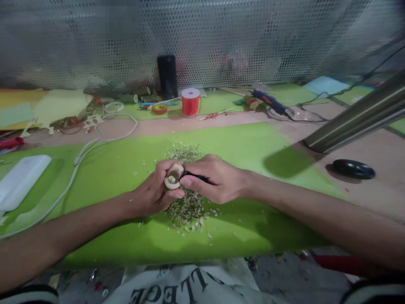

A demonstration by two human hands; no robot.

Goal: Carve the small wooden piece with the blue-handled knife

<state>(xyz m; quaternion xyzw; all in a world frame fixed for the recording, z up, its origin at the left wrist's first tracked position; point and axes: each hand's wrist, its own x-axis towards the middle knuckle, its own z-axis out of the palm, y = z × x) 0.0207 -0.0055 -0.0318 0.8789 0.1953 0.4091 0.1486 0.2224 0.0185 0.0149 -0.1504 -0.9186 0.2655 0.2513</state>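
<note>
A perforated metal screen stands along the far edge of the bench and fills the top of the view. On the bench lies a large green mat, and both hands work over its middle. A metal pole slants in from the right, and its foot comes down at the right corner of the mat. A flat white case lies at the left edge, with a white cable running past it across the mat.

The left hand is closed around a short hollow piece of wood; the fingers wrap it from below and its open end faces the camera. The right hand is clamped on a tool with a dark handle, and its thumb presses against the rim of the piece. The blade cannot be seen. The two hands touch each other at the piece. Under and behind them a pile of pale shavings is spread on the mat.

Farther back stand a black phone, leaning upright against the screen, a red spool of cord and a blue glue gun. A black mouse lies at the right, well apart from the hands.
</note>
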